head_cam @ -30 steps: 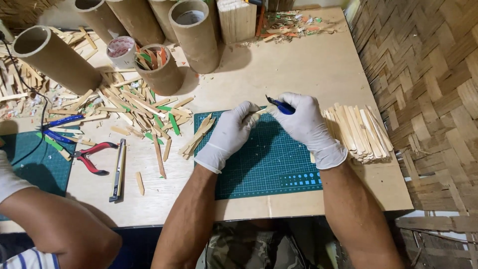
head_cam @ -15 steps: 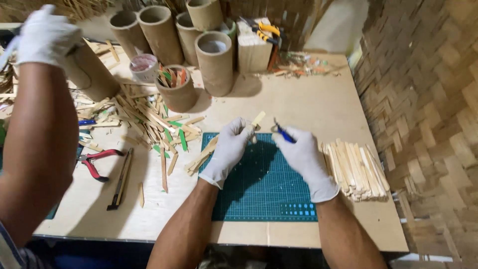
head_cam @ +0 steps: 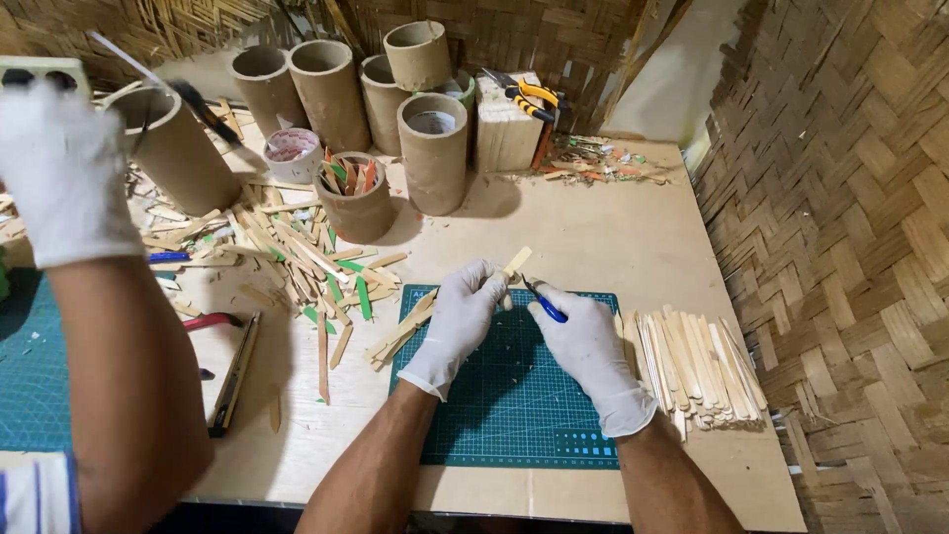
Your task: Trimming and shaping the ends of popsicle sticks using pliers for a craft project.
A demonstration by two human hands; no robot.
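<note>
At the centre of the frame, we wear thin white disposable gloves on both the left hand and the right hand, each cuff wrinkled and ending just past the wrist; our forearms below are bare, with no sleeves showing.

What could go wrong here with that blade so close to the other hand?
The right hand works a blue-handled knife right beside the left hand pinching the wooden stick; a slip could cut that glove. A co-worker's arm reaches across the bench and could bump the loose sticks or cardboard tubes.
</note>
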